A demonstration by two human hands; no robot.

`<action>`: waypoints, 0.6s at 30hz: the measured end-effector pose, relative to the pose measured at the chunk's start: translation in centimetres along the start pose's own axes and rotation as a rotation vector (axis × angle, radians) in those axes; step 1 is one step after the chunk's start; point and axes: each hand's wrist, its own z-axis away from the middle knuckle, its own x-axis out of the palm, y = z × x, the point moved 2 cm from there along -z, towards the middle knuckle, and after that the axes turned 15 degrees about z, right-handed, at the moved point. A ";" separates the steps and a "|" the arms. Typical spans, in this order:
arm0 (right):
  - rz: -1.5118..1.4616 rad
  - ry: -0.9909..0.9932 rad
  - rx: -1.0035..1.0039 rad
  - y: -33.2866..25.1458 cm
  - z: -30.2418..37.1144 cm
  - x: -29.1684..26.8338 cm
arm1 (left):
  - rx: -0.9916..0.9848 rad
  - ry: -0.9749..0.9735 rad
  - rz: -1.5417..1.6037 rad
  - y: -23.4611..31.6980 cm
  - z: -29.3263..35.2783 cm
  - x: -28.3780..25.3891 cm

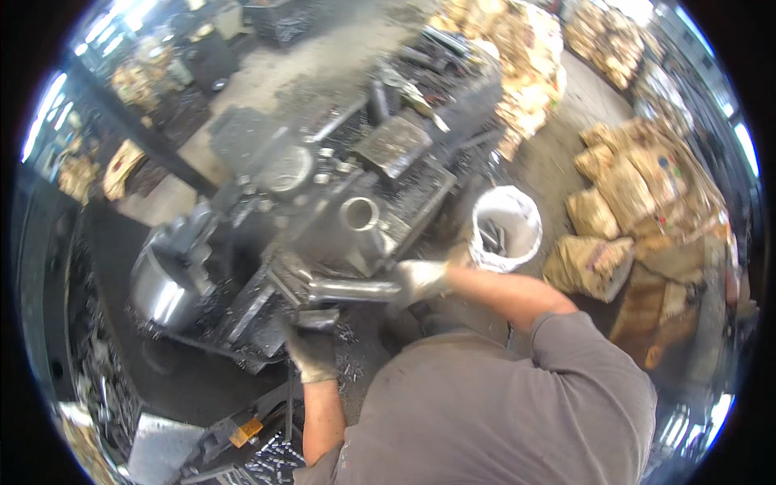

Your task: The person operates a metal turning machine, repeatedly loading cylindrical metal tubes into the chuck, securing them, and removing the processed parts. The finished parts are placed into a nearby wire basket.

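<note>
Wrapped round one end of a shiny, silver-grey metal cylinder [352, 291], the gloved right hand [416, 283] holds it firmly at the centre of the frame. Just below and left, the gloved left hand [313, 352] is at a short, dull-grey metal piece [317, 319]; whether it clasps or only touches this, I cannot tell (the fingers are dark and blurred).

By my reading, the step in hand is handling the cylinder beside the machinery. The next move would seem to call for a firm right-hand hold and a clear path for the free end, with the left hand ready to steady it.

That free end points left; the long axis runs nearly level across the frame, from the right glove toward a spot above the left one.

Above the cylinder stands an open-ended, grey metal tube [361, 229], its round mouth facing the camera. At centre left is a polished, curved metal drum [166, 295]; right of centre, a round white bucket [527, 234] contains grey metal pieces [491, 234]. Farther up lies a rectangular grey metal block [393, 147], and bulging tan sacks [525, 61] fill the upper right.
</note>
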 end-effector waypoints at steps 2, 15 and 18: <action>0.051 -0.205 0.127 2.7 8.0 -5.5 | -0.053 0.021 0.114 2.2 0.5 -3.4; 0.416 0.338 0.745 26.5 11.3 -6.7 | -0.193 -0.116 -0.072 1.4 0.9 2.5; 0.096 0.543 0.168 5.7 7.2 -13.1 | -0.187 -0.051 -0.015 0.6 1.0 2.3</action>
